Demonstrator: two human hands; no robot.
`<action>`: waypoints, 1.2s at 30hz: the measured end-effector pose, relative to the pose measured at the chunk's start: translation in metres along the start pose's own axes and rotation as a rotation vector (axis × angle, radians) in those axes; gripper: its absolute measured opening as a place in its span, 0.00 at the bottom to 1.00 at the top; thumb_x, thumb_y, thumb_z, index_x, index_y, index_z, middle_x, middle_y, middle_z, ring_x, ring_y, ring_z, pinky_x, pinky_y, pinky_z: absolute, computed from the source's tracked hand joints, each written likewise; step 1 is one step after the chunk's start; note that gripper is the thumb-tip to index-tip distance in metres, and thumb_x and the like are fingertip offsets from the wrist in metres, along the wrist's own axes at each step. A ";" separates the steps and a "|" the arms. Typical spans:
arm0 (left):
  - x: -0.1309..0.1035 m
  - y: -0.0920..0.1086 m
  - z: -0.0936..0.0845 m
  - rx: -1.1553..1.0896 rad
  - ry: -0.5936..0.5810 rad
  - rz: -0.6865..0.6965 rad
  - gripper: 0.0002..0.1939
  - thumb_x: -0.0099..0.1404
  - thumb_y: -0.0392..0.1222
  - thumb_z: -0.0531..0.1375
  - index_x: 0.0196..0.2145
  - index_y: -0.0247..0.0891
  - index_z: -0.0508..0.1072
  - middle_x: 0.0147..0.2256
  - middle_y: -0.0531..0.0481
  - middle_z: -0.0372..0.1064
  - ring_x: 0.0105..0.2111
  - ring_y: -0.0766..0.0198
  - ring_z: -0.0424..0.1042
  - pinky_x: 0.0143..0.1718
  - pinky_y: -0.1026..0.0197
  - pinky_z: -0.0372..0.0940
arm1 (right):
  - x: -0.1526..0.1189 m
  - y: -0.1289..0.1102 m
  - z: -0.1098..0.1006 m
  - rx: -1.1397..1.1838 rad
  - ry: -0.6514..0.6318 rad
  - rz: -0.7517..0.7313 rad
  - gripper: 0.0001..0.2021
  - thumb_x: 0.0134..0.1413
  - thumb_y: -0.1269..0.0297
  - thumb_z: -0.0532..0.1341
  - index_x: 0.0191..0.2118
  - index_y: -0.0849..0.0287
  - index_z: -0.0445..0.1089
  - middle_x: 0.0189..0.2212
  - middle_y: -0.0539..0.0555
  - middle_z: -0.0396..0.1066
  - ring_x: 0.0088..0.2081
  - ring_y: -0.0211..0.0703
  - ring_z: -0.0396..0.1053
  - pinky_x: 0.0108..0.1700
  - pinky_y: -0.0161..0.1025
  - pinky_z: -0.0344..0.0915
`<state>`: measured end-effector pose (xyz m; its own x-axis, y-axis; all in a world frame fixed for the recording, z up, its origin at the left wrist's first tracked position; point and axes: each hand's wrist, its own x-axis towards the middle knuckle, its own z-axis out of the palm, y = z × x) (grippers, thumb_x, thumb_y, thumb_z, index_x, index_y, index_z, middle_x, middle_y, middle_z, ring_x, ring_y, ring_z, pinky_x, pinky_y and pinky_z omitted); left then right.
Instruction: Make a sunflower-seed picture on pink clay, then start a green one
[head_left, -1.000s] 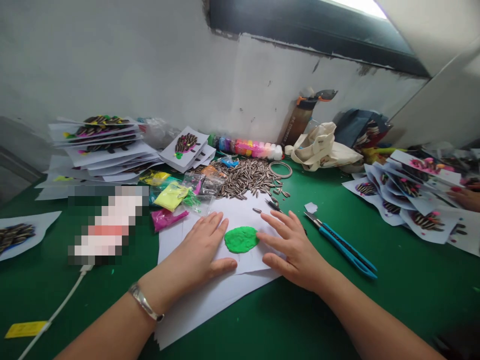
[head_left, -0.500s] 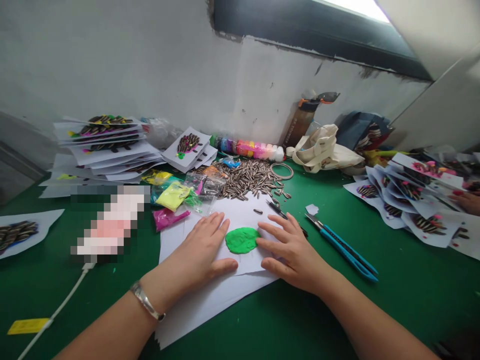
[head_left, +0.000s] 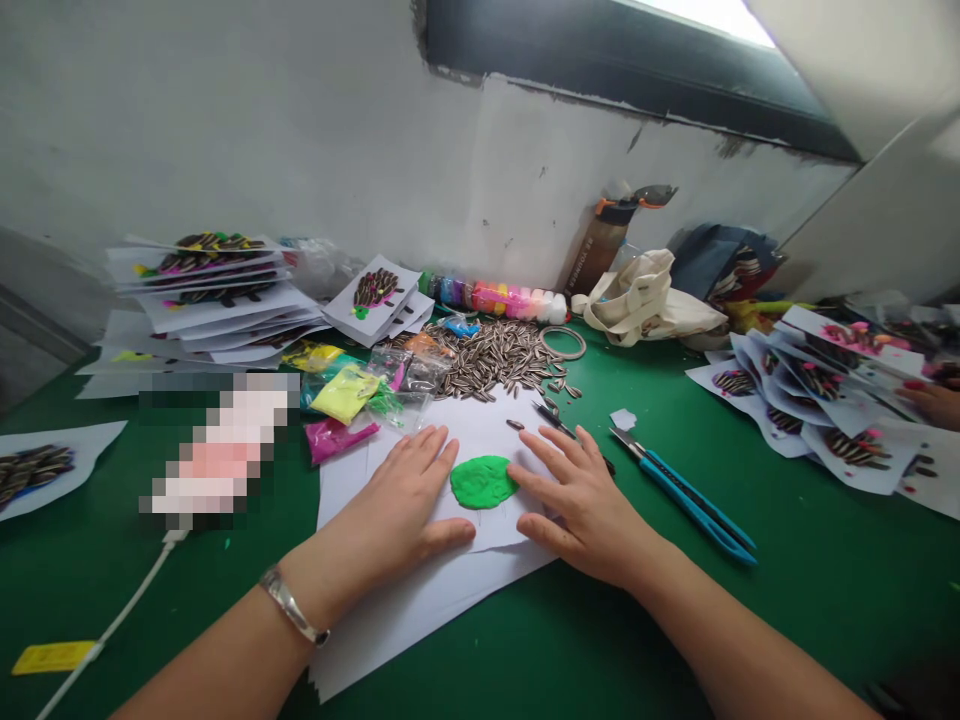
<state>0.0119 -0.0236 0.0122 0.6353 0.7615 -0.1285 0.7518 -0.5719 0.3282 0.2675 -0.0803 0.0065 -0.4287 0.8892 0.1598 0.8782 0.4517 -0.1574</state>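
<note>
A flattened oval of green clay (head_left: 484, 482) lies on white paper (head_left: 420, 610) in the middle of the view. My left hand (head_left: 405, 495) rests flat on the paper, left of the clay, its thumb just below it. On the other side, my right hand (head_left: 581, 495) has its fingers spread, the index fingertip touching or nearly touching the clay's right edge. Neither hand holds anything. Above the clay lies a single striped seed (head_left: 514, 425). A dark pen-like tool (head_left: 553, 418) sits partly hidden beyond my right hand.
Behind the paper are a seed pile (head_left: 495, 355), clay packets (head_left: 345, 392) and a tape ring (head_left: 563, 343). A blue cutter (head_left: 697, 505) lies to the right. Stacks of decorated sheets (head_left: 225, 310) stand left and right (head_left: 817, 390). Another person's hand (head_left: 934, 400) shows at the right edge.
My right hand has shifted very slightly left, its fingertips a little further over the clay's right edge. My left hand is almost unmoved.
</note>
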 end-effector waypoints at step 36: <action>-0.005 0.002 -0.001 -0.052 0.010 0.019 0.44 0.61 0.61 0.60 0.65 0.33 0.54 0.67 0.34 0.43 0.68 0.45 0.41 0.66 0.43 0.43 | 0.026 -0.025 0.015 -0.083 -0.139 -0.161 0.36 0.63 0.41 0.47 0.69 0.55 0.46 0.69 0.62 0.44 0.69 0.65 0.39 0.64 0.69 0.41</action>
<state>0.0098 -0.0282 0.0144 0.6475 0.7538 -0.1119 0.7291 -0.5701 0.3787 0.2310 -0.0671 0.0002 -0.5846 0.8104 0.0399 0.8082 0.5859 -0.0590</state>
